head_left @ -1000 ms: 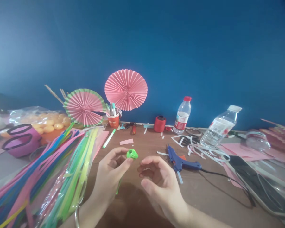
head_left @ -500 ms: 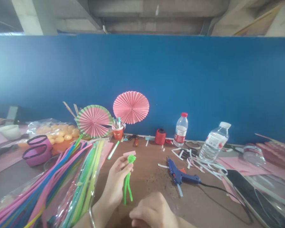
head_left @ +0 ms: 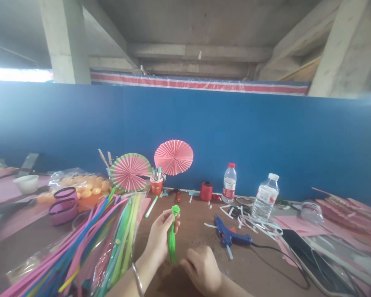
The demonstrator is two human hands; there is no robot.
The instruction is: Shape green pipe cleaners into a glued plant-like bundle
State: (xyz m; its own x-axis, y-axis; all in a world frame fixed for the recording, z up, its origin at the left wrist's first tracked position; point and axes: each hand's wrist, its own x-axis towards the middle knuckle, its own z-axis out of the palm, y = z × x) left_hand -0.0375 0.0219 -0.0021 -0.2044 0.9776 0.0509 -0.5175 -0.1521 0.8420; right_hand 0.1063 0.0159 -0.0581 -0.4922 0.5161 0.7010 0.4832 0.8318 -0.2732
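One green piece [head_left: 172, 239], two round fans [head_left: 131, 172] [head_left: 173, 157], one glue gun [head_left: 230, 234]

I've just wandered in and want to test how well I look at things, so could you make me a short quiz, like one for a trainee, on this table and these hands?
1. Which hand holds the bright green piece?
2. True or false: the red-capped bottle stands to the left of the white-capped bottle in the picture.
3. What is the main colour of the glue gun?
a) yellow
b) white
c) blue

Key:
1. The left hand.
2. True.
3. c) blue.
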